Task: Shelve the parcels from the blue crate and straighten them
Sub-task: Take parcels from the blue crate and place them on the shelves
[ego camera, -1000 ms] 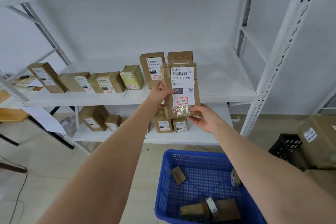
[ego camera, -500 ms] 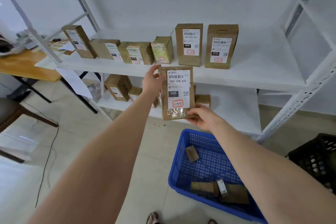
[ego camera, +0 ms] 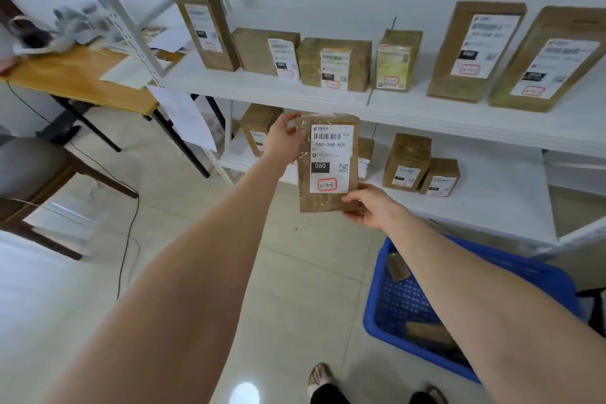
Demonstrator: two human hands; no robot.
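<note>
Parcel (ego camera: 328,161) held upright in front of the shelves (ego camera: 426,115), gripped at top-left by left hand (ego camera: 283,138), at bottom-right by right hand (ego camera: 369,207) | blue crate (ego camera: 393,305) half hidden by forearm (ego camera: 475,289), contents blurred | tiled floor (ego camera: 311,272), wooden tabletop (ego camera: 75,79) left.

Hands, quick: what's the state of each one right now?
Left hand: closed on the flat brown parcel, gripping its top left corner.
Right hand: closed on the same parcel, pinching its bottom right corner.
</note>
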